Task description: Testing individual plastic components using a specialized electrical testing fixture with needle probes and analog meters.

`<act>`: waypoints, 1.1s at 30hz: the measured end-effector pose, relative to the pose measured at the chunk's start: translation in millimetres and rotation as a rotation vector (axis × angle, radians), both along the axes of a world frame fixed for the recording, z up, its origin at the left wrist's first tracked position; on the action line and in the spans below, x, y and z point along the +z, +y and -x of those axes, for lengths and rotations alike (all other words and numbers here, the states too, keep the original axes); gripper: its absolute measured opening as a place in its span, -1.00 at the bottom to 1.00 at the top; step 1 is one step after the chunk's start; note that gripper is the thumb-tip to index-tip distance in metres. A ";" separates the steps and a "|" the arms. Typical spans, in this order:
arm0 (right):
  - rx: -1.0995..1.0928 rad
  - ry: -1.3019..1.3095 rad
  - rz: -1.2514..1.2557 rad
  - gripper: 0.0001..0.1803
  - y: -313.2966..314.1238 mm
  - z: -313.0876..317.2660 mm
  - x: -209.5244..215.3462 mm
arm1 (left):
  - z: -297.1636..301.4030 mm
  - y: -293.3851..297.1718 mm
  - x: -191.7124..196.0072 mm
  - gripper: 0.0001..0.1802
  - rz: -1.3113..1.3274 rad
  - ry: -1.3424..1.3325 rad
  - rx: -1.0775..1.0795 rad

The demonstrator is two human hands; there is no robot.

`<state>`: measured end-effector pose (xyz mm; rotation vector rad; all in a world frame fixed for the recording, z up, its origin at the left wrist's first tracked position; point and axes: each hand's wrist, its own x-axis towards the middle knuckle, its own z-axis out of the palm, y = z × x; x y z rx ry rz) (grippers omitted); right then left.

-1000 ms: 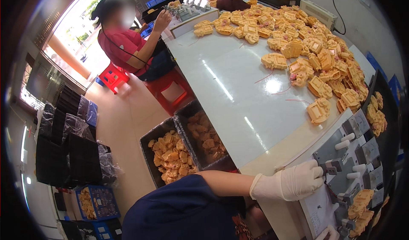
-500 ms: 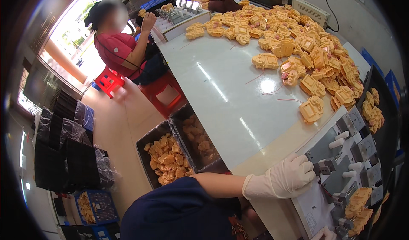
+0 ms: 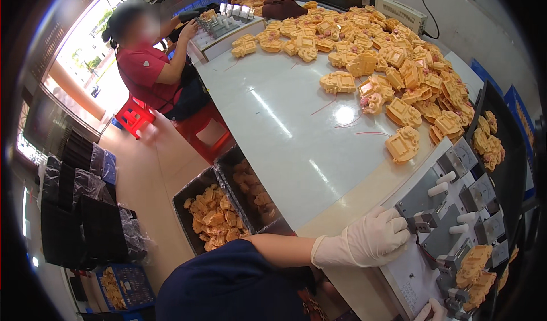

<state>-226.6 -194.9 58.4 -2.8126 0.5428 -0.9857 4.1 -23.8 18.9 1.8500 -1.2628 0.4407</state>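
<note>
My left hand, in a white glove, has its fingers curled against the near edge of a test fixture, beside a small dark metal block. Whatever its fingers hold is hidden. My right hand, also gloved, shows only in part at the lower edge, its fingers bent close together by the fixture's near end; what they hold cannot be made out. Two yellow-orange moulded plastic parts sit on the fixture near it. White knobs and grey metal blocks line the fixture.
Many similar plastic parts are heaped across the white table, some trailing thin red wires. Black bins of parts stand on the floor at left. A co-worker in red sits at another fixture. A black tray lies at right.
The view has shifted slightly, moving the scene left. The co-worker's raised hand with a part has come down to the far fixture. My left hand stays at the same spot on my fixture.
</note>
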 end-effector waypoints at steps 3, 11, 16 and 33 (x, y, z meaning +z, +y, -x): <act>0.027 -0.009 -0.020 -0.88 -0.6 -3.4 3.8 | -2.4 -1.2 1.2 -0.81 0.007 -0.005 -0.014; -0.085 -0.047 -0.159 -0.91 10.3 -4.9 3.3 | -0.7 0.9 4.1 -0.81 0.009 0.032 -0.013; -0.202 -0.056 -0.235 -0.89 15.7 -5.5 -0.2 | -1.3 2.9 5.8 -0.81 -0.011 0.034 -0.009; -0.160 -0.143 -0.536 -0.88 3.2 9.0 -20.9 | 1.7 -6.3 7.8 -0.81 -0.095 0.038 -0.043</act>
